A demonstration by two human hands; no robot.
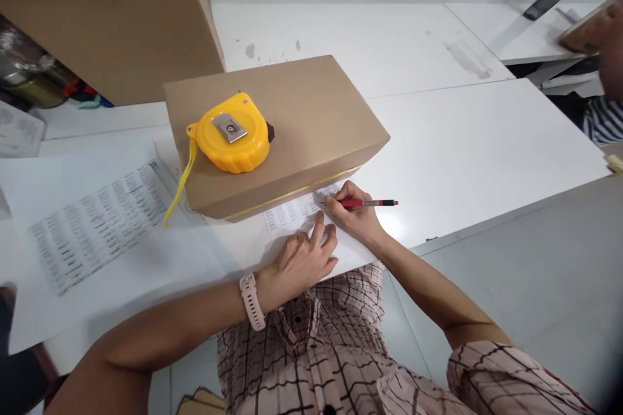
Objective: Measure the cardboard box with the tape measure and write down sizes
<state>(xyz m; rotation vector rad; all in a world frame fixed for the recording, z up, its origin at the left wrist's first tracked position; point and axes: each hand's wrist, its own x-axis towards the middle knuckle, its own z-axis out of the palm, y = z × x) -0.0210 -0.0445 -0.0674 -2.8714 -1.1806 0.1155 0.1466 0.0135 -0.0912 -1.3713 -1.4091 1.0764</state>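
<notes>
My right hand (357, 214) is closed around a red pen (363, 203), its tip touching a sheet of paper (287, 215) with handwritten columns. My left hand (304, 256) lies on the lower part of that sheet with its fingers apart, holding nothing. Part of the writing is covered by my hands. Just beyond the sheet lies a closed cardboard box (311, 110) with yellow tape along its near edge. On top of the box rests a yellow tape measure (233, 133), its yellow wrist strap hanging over the box's left side.
At the left, a large printed sheet (107, 220) spreads over the white table (462, 123). A bigger carton (131, 39) stands at the back left with another on top. On the far right is another person's arm (610, 58), blurred.
</notes>
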